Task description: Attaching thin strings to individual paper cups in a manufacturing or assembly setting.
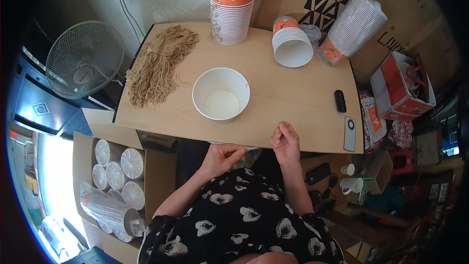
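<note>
Head view: left hand (222, 159) and right hand (286, 142) pinch narrow a thin clear strip (251, 148) at the near table (303, 102) edge. At 12 o'clock stands one open white paper bucket (221, 94); farther, orange-patterned cup stacks (232, 7), twine bundle (159, 63) at 10 o'clock.

Before you: white paper bucket (221, 94); tan twine bundle (159, 64); pale wood table (293, 93); orange-and-teal printed cup stack (232, 5); your black dress (234, 220), white heart pattern.

Fan (84, 59), mugs (352, 181), red carton (396, 88).
</note>
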Available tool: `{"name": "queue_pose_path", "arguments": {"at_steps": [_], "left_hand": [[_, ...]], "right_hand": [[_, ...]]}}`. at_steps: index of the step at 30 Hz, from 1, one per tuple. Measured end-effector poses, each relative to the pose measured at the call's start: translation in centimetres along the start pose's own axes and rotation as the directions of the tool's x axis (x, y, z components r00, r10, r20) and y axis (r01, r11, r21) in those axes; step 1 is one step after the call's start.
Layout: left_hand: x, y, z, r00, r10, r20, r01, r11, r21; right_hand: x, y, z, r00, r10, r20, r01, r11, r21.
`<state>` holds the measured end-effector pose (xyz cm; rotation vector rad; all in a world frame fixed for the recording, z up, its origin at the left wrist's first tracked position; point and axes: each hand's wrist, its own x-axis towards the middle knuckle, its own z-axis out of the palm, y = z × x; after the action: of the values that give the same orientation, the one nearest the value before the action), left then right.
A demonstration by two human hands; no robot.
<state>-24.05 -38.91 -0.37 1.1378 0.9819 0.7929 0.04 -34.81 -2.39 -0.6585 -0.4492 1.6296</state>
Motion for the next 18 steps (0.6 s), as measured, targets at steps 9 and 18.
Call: {"name": "queue_pose_path", "arguments": {"at_steps": [9, 18], "left_hand": [[-1.0, -1.2, -0.9, 0.943, 0.216, -0.253, -0.142, 0.949, 0.281], [0.0, 1.1, -0.6, 0.932, 0.361, 0.022, -0.322, 0.799, 0.508]], "right_hand": [[-0.1, 2.0, -2.4, 0.966, -0.242, -0.095, 0.143, 0.798, -0.585], [-3.3, 0.9, 5.1, 0.908, 0.352, 0.228, 0.061, 0.427, -0.902]]}}
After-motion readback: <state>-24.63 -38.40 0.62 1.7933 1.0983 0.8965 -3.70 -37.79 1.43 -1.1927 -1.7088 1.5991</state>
